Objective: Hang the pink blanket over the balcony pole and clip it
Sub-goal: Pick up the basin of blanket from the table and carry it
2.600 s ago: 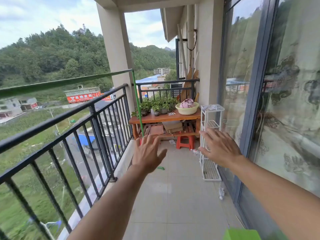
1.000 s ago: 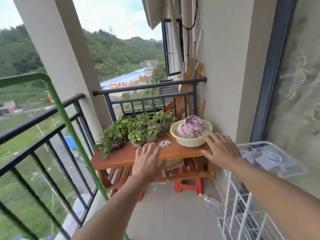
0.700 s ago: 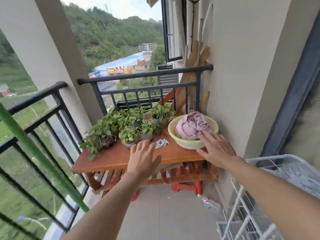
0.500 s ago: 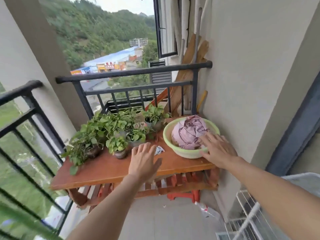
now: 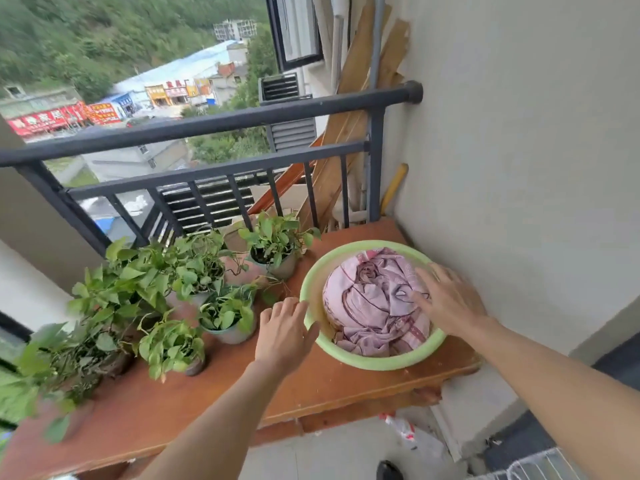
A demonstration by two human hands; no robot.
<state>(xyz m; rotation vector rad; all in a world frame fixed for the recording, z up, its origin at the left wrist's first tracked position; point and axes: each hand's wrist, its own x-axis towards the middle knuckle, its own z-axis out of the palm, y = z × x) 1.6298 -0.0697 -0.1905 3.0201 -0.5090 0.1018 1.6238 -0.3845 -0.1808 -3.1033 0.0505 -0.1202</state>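
- Half a second ago the right hand was at the near rim of the green basin (image 5: pixel 367 362). Now the right hand (image 5: pixel 446 303) lies on the pink blanket (image 5: pixel 374 299) inside the basin, at its right side.
- Its fingers are spread flat over the cloth, the thumb pressing into a fold. Nothing is gathered or pinched yet.
- The left hand (image 5: pixel 282 332) has come from the table edge to just beside the basin's left rim, fingers loosely spread, holding nothing. Whether it touches the rim I cannot tell.
- The blanket sits bundled in the basin, heaped above its rim, on the wooden table (image 5: pixel 329 386). Potted plants (image 5: pixel 194 271) crowd the table left of the basin, and the dark railing (image 5: pixel 214 124) runs behind it.
- I judge the reach is finished and the pick-up is next. The hanging pole and any clips are out of view.
- Writing: red shop signs (image 5: pixel 45 119) far beyond the basin carry large characters, too blurred to read. Basin and blanket show no label.
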